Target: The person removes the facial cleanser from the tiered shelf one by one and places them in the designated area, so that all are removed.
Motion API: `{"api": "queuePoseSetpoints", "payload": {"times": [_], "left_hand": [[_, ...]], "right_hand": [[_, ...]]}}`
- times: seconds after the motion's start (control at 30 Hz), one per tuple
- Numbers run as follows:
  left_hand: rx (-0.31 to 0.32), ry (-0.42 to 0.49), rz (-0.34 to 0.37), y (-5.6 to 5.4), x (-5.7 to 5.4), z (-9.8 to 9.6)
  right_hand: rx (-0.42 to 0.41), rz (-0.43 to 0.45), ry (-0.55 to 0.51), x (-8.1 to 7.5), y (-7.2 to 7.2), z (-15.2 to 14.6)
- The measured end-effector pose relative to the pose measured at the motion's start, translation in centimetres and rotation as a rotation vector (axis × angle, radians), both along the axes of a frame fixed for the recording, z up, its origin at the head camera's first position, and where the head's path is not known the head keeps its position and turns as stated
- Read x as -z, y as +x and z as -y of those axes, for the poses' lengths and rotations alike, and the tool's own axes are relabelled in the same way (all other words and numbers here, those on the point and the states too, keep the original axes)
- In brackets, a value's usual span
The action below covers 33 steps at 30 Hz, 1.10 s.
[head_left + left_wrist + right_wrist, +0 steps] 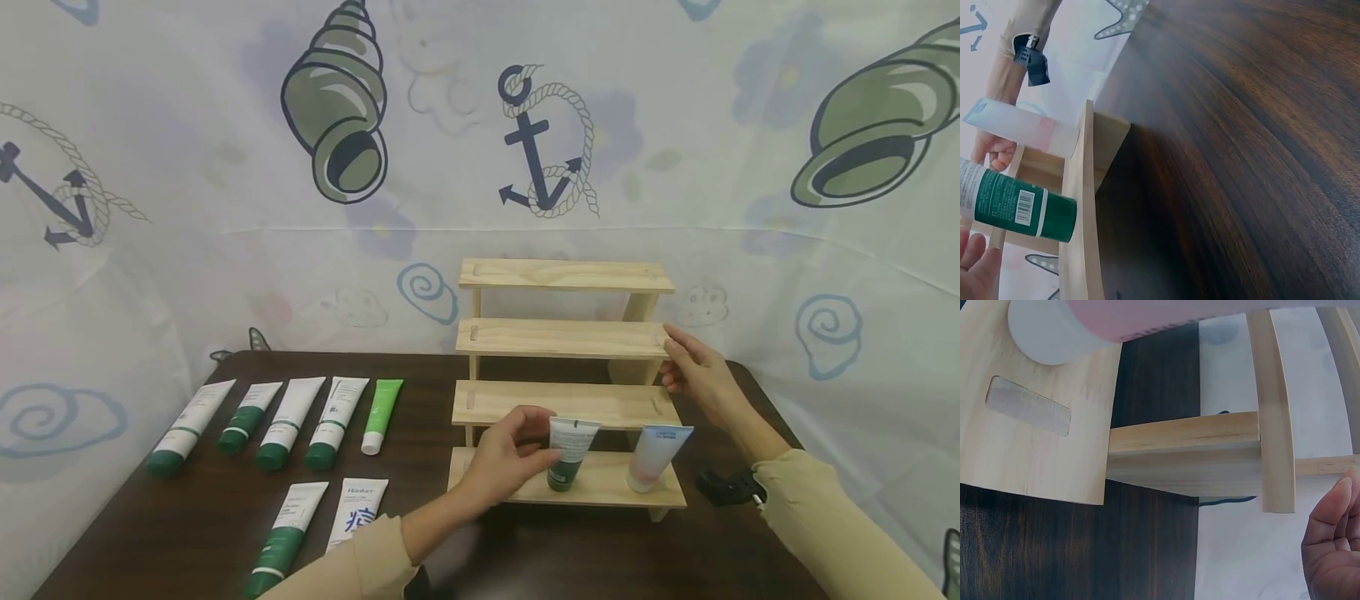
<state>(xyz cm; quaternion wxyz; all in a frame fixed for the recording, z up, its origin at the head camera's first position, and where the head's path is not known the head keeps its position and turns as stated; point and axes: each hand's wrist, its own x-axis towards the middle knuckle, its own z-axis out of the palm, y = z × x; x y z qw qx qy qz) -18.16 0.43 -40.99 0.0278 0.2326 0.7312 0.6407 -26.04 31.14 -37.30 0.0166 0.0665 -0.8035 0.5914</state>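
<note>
A tiered wooden display rack (555,402) stands on the dark table. On its lowest step, a white and green squeeze tube (572,450) stands cap down, also seen as the green tube (1016,203) in the left wrist view. My left hand (506,458) is beside it, thumb and fingers spread near its side; the left wrist view shows the fingertips (985,265) just off the tube. To the right stands a translucent pink-white tube (657,457). My right hand (701,375) holds the right end of the rack's second shelf from the top, its thumb and fingers (1335,519) at the wood.
Left on the table lie several white and green tubes (337,421), a bright green tube (383,414) and a white tube with blue lettering (358,508), partly behind my left sleeve. Another green tube (288,533) lies nearer. A patterned cloth (450,125) hangs behind.
</note>
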Motion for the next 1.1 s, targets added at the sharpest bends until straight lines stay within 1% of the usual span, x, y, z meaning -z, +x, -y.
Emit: {"api": "queuePoseSetpoints", "payload": {"times": [0.1,0.2,0.33,0.4,0.83,0.9,1.1], "left_hand": [[0.007,0.003,-0.024,-0.1,0.1,-0.3],[0.024,0.026,-0.042,-0.2,0.1,-0.6],[0.046,0.054,-0.059,-0.2,0.1,-0.9],[0.048,0.054,-0.063,-0.2,0.2,-1.1],[0.009,0.035,-0.065,-0.1,0.7,-1.7],[0.001,0.030,-0.068,0.1,0.5,-1.7],[-0.020,0.005,-0.103,1.3,-1.7,-1.6]], "right_hand": [[0.003,-0.001,0.000,0.0,0.0,0.0],[0.003,-0.008,0.002,0.0,-0.1,0.1],[-0.001,-0.013,-0.008,0.0,-0.1,0.1],[-0.003,-0.015,-0.011,0.0,-0.1,0.1],[-0.007,-0.016,-0.011,0.1,-0.1,0.1],[-0.005,-0.012,-0.012,0.1,0.0,0.1],[-0.003,0.001,-0.029,0.1,-0.1,0.0]]}}
